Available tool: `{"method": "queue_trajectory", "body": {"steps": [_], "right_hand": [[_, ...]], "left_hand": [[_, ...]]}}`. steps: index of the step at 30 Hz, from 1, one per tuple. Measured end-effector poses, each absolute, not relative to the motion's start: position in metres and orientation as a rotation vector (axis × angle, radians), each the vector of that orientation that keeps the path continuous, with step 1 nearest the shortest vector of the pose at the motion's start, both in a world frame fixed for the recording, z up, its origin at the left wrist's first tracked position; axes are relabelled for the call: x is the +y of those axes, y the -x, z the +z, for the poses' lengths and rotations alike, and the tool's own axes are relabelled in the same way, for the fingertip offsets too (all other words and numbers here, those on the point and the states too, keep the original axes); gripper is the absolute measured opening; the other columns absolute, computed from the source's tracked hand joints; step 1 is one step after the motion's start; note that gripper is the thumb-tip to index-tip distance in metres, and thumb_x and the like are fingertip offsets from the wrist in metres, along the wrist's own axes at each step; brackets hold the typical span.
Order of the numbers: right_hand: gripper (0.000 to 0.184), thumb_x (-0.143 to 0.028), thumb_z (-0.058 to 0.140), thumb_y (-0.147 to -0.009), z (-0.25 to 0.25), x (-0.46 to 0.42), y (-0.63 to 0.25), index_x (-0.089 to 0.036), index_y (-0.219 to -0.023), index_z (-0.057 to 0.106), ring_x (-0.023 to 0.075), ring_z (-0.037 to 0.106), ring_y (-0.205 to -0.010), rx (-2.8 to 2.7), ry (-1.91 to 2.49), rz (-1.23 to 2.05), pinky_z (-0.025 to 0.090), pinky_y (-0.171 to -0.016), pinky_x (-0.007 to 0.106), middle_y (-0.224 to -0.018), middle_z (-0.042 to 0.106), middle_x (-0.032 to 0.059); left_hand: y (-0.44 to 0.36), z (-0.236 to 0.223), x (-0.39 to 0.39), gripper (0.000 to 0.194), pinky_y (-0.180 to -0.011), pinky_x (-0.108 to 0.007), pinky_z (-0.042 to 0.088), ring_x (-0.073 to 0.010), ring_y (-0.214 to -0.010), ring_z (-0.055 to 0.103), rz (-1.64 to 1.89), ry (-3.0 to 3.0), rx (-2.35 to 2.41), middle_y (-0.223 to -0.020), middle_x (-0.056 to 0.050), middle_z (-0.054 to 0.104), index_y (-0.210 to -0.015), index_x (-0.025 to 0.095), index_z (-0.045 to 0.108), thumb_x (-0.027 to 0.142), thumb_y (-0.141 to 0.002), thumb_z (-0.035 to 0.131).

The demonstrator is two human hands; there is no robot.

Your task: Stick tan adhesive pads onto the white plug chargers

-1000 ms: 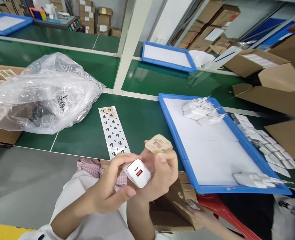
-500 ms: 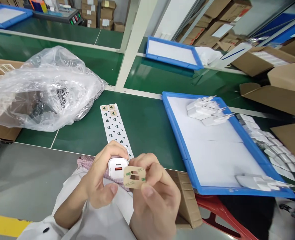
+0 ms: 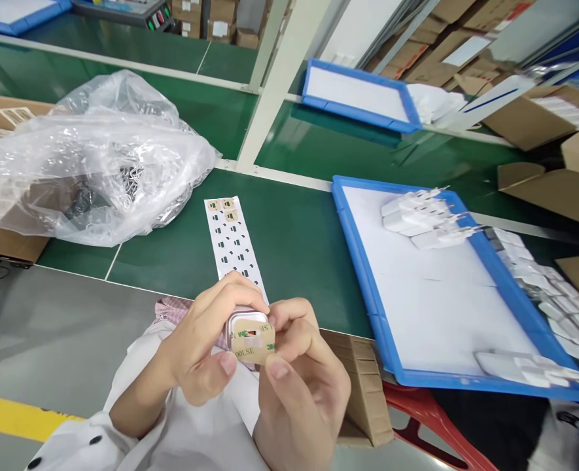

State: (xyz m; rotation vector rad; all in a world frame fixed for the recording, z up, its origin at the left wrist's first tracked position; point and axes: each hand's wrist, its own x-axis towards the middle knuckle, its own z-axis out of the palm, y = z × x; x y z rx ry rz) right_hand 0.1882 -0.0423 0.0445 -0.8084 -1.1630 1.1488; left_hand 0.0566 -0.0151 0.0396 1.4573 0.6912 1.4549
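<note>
My left hand [image 3: 203,350] grips a white charger [image 3: 237,316] by its sides, with the port end facing me. A tan adhesive sticker [image 3: 254,350] with green print and a cut-out is pinched at its right edge by my right hand [image 3: 301,373]. The sticker overlaps most of the port end; whether it touches the surface I cannot tell. Part of a dark-orange port shows through the cut-out. Just beyond my hands lies a white backing sheet [image 3: 231,239], with three tan stickers left at its far end and rows of dark cut-outs.
A blue-rimmed tray [image 3: 368,288] at right holds several white plug chargers [image 3: 419,216] and one more at its near edge. More white pieces [image 3: 549,288] lie beyond it. A clear plastic bag [image 3: 122,157] with metal parts sits in a carton at left. A post [image 3: 269,98] rises behind.
My right hand has brought the sticker left, over the charger's port end, which was uncovered before. The whole scene has shifted slightly as the head camera turned.
</note>
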Motion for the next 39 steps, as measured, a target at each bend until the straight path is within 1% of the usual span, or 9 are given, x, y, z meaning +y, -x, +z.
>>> {"method": "queue_trajectory", "body": {"steps": [7, 13, 18, 26, 36, 39], "right_hand": [[0.025, -0.029, 0.068, -0.099, 0.0422, -0.0407, -0.1918, -0.023, -0.076, 0.061, 0.0193, 0.053, -0.087, -1.196, 0.858, 1.124, 0.044, -0.069, 0.031, -0.094, 0.051, 0.003], [0.022, -0.027, 0.067, -0.1, 0.0431, -0.0412, -0.1924, -0.023, -0.078, 0.064, 0.0208, 0.055, -0.086, -1.203, 0.862, 1.126, 0.046, -0.072, 0.035, -0.093, 0.053, 0.0035], [0.022, -0.029, 0.067, -0.099, 0.0429, -0.0405, -0.1917, -0.024, -0.078, 0.063, 0.0205, 0.056, -0.085, -1.186, 0.866, 1.135, 0.046, -0.073, 0.035, -0.093, 0.054, 0.0026], [0.028, -0.036, 0.07, -0.098, 0.0451, -0.039, -0.1907, -0.023, -0.074, 0.061, 0.0204, 0.057, -0.083, -1.185, 0.911, 1.122, 0.047, -0.072, 0.036, -0.089, 0.053, 0.0024], [0.021, -0.029, 0.066, -0.1, 0.0437, -0.0388, -0.1922, -0.024, -0.079, 0.064, 0.021, 0.058, -0.085, -1.206, 0.886, 1.096, 0.049, -0.074, 0.038, -0.089, 0.053, 0.002], [0.021, -0.029, 0.066, -0.1, 0.0423, -0.0393, -0.1927, -0.024, -0.08, 0.064, 0.0215, 0.058, -0.085, -1.21, 0.888, 1.088, 0.049, -0.075, 0.039, -0.089, 0.052, 0.0021]], "left_hand": [[-0.0561, 0.0398, -0.0148, 0.044, -0.073, -0.036, 0.046, -0.0214, -0.08, 0.055, 1.442, -1.432, 0.689, -0.096, -0.004, 0.059, -0.111, 0.023, 0.061, 0.064, -0.097, 0.06], [-0.0566, 0.0423, -0.0165, 0.044, -0.071, -0.036, 0.045, -0.0203, -0.077, 0.054, 1.435, -1.425, 0.725, -0.094, -0.004, 0.06, -0.109, 0.023, 0.061, 0.065, -0.097, 0.059], [-0.057, 0.0438, -0.0164, 0.044, -0.071, -0.036, 0.046, -0.0198, -0.078, 0.055, 1.43, -1.457, 0.752, -0.094, -0.004, 0.06, -0.109, 0.023, 0.059, 0.066, -0.099, 0.056], [-0.0574, 0.048, -0.0172, 0.041, -0.073, -0.036, 0.046, -0.0208, -0.08, 0.055, 1.42, -1.454, 0.778, -0.095, -0.004, 0.061, -0.11, 0.023, 0.061, 0.063, -0.101, 0.056], [-0.0594, 0.045, -0.0156, 0.038, -0.073, -0.036, 0.045, -0.0216, -0.08, 0.055, 1.416, -1.472, 0.748, -0.096, -0.004, 0.06, -0.112, 0.024, 0.06, 0.06, -0.101, 0.056], [-0.06, 0.0457, -0.0162, 0.038, -0.073, -0.036, 0.044, -0.0216, -0.08, 0.054, 1.419, -1.459, 0.771, -0.096, -0.004, 0.06, -0.111, 0.024, 0.06, 0.061, -0.101, 0.056]]}}
